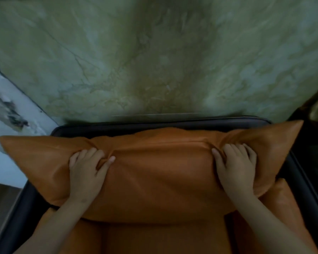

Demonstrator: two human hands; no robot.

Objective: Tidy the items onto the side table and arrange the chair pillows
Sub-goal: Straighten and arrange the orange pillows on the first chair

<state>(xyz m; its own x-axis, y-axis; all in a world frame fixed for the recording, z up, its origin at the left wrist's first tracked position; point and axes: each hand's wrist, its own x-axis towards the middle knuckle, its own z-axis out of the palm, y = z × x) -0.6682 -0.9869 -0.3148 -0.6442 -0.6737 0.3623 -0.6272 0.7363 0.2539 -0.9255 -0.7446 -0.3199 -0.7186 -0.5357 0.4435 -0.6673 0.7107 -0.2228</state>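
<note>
Nearest, an orange seat cushion [154,239] fills the dark-framed chair [301,180]. Above it both hands grip the orange pillow [154,176]: the left hand [86,171] and right hand [235,167] each have fingers curled into bunched fabric near its top edge. The pillow leans against the chair's back. Beyond stands a mottled green wall [154,52].

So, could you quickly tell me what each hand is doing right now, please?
Left hand: closed, fingers curled into a fold of the orange pillow.
Right hand: closed, gripping the same pillow near its top edge.
</note>
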